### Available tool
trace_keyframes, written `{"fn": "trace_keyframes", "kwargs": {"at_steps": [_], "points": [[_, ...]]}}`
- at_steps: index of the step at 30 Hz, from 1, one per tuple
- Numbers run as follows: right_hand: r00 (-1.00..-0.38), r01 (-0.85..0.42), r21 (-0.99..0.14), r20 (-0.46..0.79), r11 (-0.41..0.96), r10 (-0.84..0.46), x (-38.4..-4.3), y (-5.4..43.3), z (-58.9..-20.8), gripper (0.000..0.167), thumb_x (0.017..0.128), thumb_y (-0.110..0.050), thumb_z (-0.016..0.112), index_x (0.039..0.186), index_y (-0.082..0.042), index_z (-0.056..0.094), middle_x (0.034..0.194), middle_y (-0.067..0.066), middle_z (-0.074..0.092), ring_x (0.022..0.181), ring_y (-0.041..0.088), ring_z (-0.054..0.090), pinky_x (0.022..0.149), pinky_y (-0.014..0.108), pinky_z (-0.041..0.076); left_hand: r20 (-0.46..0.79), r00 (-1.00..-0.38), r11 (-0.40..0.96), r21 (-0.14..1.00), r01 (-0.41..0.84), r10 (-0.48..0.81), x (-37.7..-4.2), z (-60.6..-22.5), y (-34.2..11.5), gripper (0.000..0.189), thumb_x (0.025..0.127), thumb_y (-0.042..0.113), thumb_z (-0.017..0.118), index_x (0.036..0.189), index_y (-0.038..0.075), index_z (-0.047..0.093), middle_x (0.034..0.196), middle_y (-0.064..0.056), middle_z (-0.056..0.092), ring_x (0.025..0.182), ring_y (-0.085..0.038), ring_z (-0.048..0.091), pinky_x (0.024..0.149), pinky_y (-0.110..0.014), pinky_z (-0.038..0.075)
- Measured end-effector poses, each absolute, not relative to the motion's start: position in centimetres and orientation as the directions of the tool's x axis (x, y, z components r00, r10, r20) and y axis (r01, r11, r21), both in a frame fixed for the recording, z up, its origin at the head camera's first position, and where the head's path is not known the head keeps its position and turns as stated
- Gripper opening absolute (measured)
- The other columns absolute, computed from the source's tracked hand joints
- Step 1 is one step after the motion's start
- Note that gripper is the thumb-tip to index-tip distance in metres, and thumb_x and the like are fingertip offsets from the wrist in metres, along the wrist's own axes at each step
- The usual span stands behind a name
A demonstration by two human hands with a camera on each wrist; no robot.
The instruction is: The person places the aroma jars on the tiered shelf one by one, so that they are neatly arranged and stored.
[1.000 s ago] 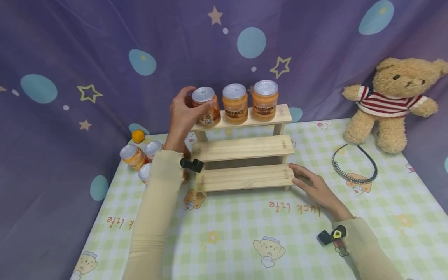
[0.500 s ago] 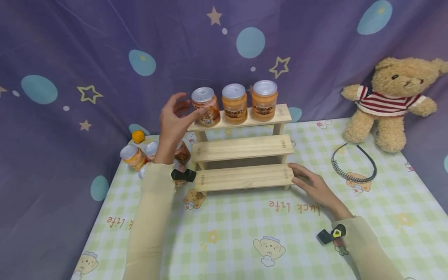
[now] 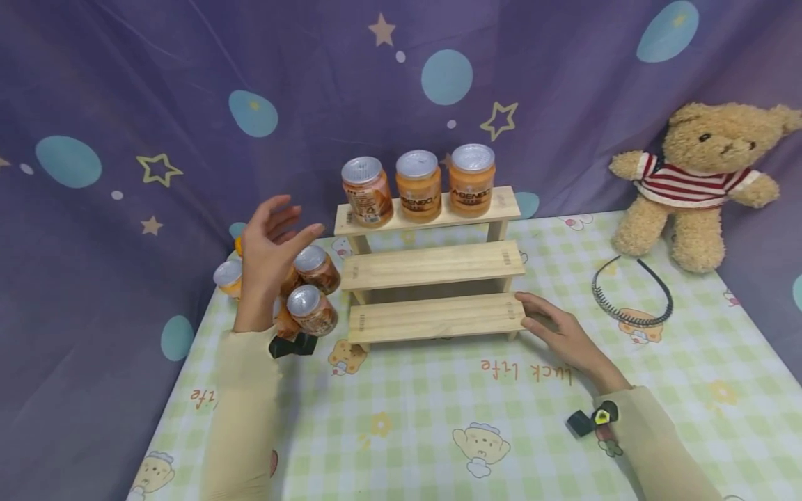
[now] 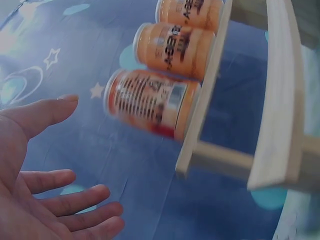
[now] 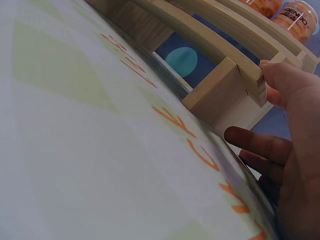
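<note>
Three orange jars with silver lids stand on the top board of a stepped wooden rack (image 3: 432, 263): the left jar (image 3: 367, 192), the middle jar (image 3: 419, 188) and the right jar (image 3: 473, 182). My left hand (image 3: 269, 254) is in the air left of the rack, holding nothing. Its thumb and fingers are spread apart, with the left jar (image 4: 150, 102) beyond them in the left wrist view. My right hand (image 3: 564, 337) pinches the right end of the lowest board with thumb and index finger; the other fingers (image 5: 260, 145) extend below it.
Several more jars (image 3: 312, 310) cluster on the table left of the rack, partly behind my left arm. A black toothed headband (image 3: 634, 323) and a teddy bear (image 3: 708, 174) in a striped shirt are at the right. A purple curtain (image 3: 313, 62) hangs behind the checked tablecloth (image 3: 407, 396).
My left hand has let go of the left jar and moved left and down, away from the rack. The jar stays on the top board. My right hand has kept its place.
</note>
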State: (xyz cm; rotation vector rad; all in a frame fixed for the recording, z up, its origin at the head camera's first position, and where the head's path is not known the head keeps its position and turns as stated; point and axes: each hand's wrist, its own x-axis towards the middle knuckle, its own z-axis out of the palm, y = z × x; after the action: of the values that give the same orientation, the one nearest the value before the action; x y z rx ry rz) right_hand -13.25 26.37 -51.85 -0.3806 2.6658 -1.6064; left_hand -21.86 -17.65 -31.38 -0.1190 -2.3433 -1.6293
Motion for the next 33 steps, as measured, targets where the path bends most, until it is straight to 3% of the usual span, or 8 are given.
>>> {"fn": "trace_keyframes", "kwargs": {"at_steps": [4, 7, 11, 21, 33], "points": [[-0.970, -0.206, -0.874, 0.121, 0.440, -0.213, -13.3, 26.4, -51.8, 0.049, 0.104, -0.023, 0.055, 0.151, -0.031, 0.043, 0.138, 0.009, 0.062, 0.120, -0.016, 0.051, 0.102, 0.005, 0.036, 0.272, -0.949, 0.367, 0.909, 0.198, -0.160, -20.9, -32.3, -19.6, 0.059, 0.084, 0.015, 0.081, 0.138, 0.020, 0.057, 0.125, 0.001, 0.066, 0.114, -0.002, 0.060, 0.105, -0.029, 0.049], [-0.970, -0.205, -0.874, 0.121, 0.440, -0.211, -13.3, 26.4, -51.6, 0.049, 0.104, -0.024, 0.055, 0.151, -0.031, 0.044, 0.138, 0.009, 0.063, 0.120, -0.016, 0.051, 0.101, 0.004, 0.035, 0.268, -0.940, 0.374, 0.911, 0.176, -0.210, -20.3, -33.1, -21.1, 0.058, 0.083, 0.012, 0.081, 0.136, 0.019, 0.059, 0.115, 0.013, 0.067, 0.110, -0.003, 0.062, 0.099, -0.024, 0.049], [-0.972, -0.197, -0.876, 0.115, 0.440, -0.204, -13.2, 26.4, -51.5, 0.049, 0.104, -0.024, 0.056, 0.151, -0.030, 0.044, 0.138, 0.009, 0.063, 0.120, -0.015, 0.051, 0.102, 0.004, 0.035, 0.254, -0.927, 0.380, 0.915, 0.137, -0.276, -19.5, -34.3, -23.1, 0.055, 0.082, 0.010, 0.081, 0.133, 0.019, 0.061, 0.106, 0.020, 0.066, 0.107, -0.004, 0.063, 0.094, -0.018, 0.049], [-0.972, -0.200, -0.867, 0.116, 0.457, -0.204, -13.3, 26.5, -51.7, 0.049, 0.104, -0.024, 0.055, 0.151, -0.027, 0.044, 0.138, 0.011, 0.063, 0.122, -0.010, 0.053, 0.104, 0.007, 0.035, 0.175, -0.911, 0.230, 0.969, 0.092, -0.373, -18.4, -37.5, -26.7, 0.050, 0.080, -0.001, 0.079, 0.123, 0.017, 0.062, 0.097, 0.017, 0.069, 0.094, -0.002, 0.065, 0.079, -0.006, 0.051], [-0.966, -0.219, -0.875, 0.131, 0.432, -0.224, -13.2, 26.5, -51.8, 0.049, 0.104, -0.021, 0.055, 0.152, -0.024, 0.044, 0.138, 0.014, 0.062, 0.122, -0.010, 0.053, 0.103, 0.007, 0.036, 0.027, -0.915, 0.203, 0.977, -0.060, -0.402, -17.7, -42.5, -29.0, 0.055, 0.081, 0.001, 0.080, 0.132, 0.009, 0.058, 0.101, 0.016, 0.068, 0.096, -0.001, 0.063, 0.075, -0.005, 0.051]]}}
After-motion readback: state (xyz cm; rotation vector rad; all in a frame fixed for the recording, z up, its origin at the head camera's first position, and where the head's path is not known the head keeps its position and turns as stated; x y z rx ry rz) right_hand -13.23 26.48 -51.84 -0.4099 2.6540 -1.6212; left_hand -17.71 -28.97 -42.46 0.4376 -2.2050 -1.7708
